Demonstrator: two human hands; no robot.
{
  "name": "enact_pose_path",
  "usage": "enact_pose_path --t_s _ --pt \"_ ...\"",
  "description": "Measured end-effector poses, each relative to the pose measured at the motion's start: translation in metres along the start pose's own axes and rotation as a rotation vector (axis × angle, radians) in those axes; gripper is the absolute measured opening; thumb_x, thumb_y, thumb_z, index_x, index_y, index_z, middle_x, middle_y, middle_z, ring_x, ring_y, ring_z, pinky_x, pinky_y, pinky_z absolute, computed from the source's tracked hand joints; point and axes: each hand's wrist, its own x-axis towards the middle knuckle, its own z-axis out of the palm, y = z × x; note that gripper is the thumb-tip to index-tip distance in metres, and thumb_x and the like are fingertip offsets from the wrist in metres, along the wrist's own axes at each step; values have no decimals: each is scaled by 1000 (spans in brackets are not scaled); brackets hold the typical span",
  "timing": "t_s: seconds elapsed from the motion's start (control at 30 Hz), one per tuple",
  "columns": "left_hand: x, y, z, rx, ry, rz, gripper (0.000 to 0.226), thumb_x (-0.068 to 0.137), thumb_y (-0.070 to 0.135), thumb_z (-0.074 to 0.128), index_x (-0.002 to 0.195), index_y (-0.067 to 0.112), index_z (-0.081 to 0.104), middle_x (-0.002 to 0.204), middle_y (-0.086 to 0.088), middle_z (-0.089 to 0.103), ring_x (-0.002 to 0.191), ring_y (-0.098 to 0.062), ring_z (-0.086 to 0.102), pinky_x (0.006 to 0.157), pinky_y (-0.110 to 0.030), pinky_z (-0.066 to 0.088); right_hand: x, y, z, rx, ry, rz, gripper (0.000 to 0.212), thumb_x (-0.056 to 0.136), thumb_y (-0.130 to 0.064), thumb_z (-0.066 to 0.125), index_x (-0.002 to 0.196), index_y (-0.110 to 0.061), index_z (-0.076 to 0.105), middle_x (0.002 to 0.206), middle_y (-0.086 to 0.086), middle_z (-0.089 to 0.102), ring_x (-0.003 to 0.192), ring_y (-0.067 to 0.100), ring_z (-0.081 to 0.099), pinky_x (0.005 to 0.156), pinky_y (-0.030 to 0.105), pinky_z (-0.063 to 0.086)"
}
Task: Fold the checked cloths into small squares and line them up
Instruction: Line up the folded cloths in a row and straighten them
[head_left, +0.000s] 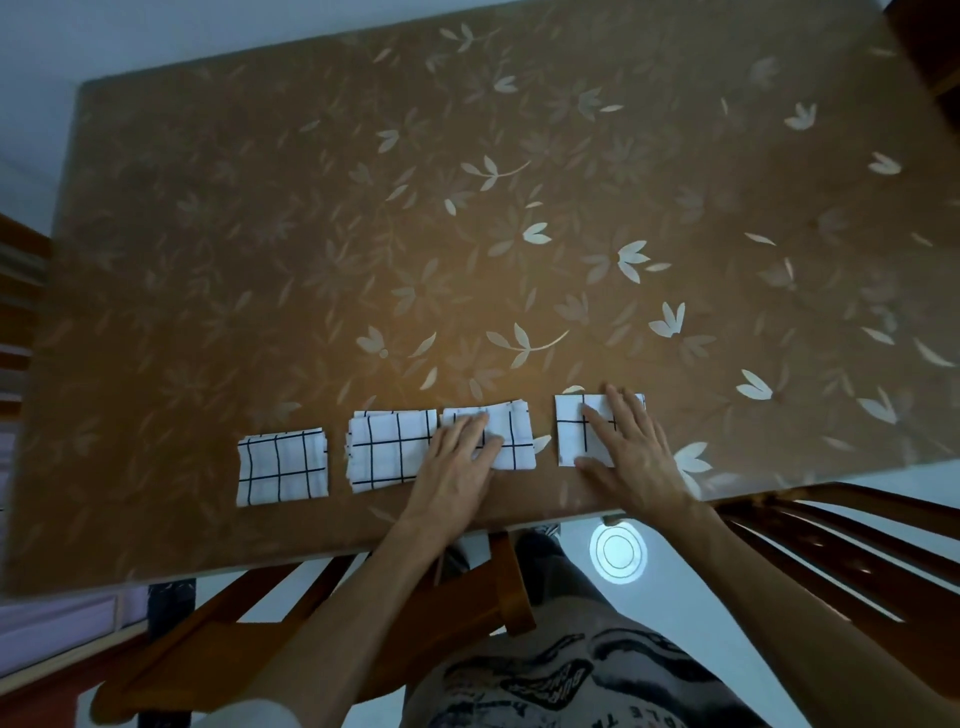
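Several white cloths with black check lines lie folded in a row near the table's front edge. The leftmost cloth (282, 466) lies alone, untouched. Beside it sits the second cloth (387, 449). My left hand (457, 465) rests flat with straight fingers on the third cloth (511, 434), covering its lower left part. A gap separates that one from the rightmost cloth (574, 428), where my right hand (631, 454) presses flat and hides its right half.
The brown table (363, 234) has a pale leaf pattern and stretches far behind the row. Its front edge runs just below my hands. Wooden chairs (831, 545) stand at the front and right, and another chair (15, 312) at the left edge.
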Motion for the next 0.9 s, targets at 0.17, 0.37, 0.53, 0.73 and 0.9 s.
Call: enact_pose_path --t_s 0.17,0.37,0.53,0.73,0.9 --pt "4 7 -4 -32 -21 -3 49 91 14 63 138 20 49 158 -10 32 146 -30 26 119 -46 23 3 -19 1 5 -20 -64 67 99 -50 42 155 -26 14 164 6 -7 151 24 -8 121 43 5" --pt "0 6 -4 -56 -20 -11 49 87 19 63 134 19 50 157 -9 33 145 -29 26 119 -50 27 6 -11 -1 -21 0 -85 67 98 -50 48 154 -24 22 164 9 0 151 27 -2 120 41 6" --pt "1 11 -5 -91 89 21 33 94 25 51 126 18 57 153 -11 39 144 -28 29 118 -49 29 17 -8 -3 5 223 -151 48 94 -38 57 137 -16 53 143 10 51 136 30 42 113 44 29" --pt "14 28 -8 -131 134 92 37 90 14 59 127 14 59 150 -13 45 142 -29 36 117 -48 33 44 -8 -33 -65 88 -151 43 94 -27 59 136 -28 52 140 2 51 124 26 46 98 37 36" --pt "23 46 -12 -143 161 148 43 84 5 63 127 11 60 140 -13 52 135 -29 42 113 -43 37 29 23 -47 164 -6 165 25 89 -27 59 114 -23 65 114 2 67 99 25 62 83 38 54"
